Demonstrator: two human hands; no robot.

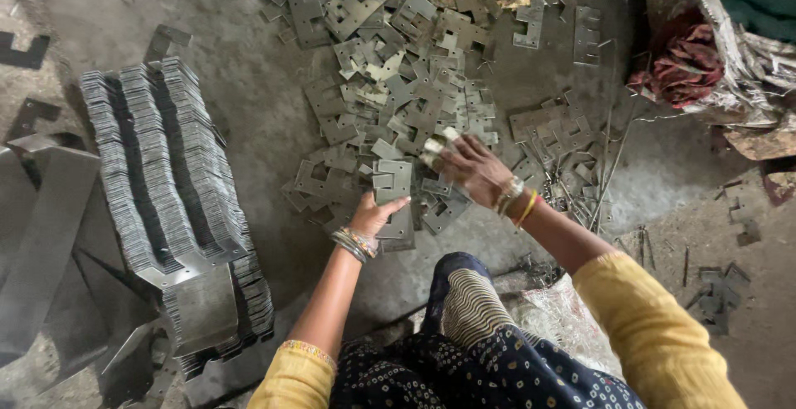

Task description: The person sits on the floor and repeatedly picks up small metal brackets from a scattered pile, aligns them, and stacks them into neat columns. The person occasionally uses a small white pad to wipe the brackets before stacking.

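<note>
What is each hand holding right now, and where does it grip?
Left hand grips a small stack of metal plates at its lower edge. Right hand is blurred; whether its fingers hold a plate cannot be told.

Dull grey sheet-metal plates point(398, 85) on a rough, dusty concrete floor point(249, 69) — crumpled red cloth point(684, 60) beside.

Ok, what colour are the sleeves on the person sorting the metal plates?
Yellow sleeves, with a patterned cuff on the left one; seen in the head view.
</note>
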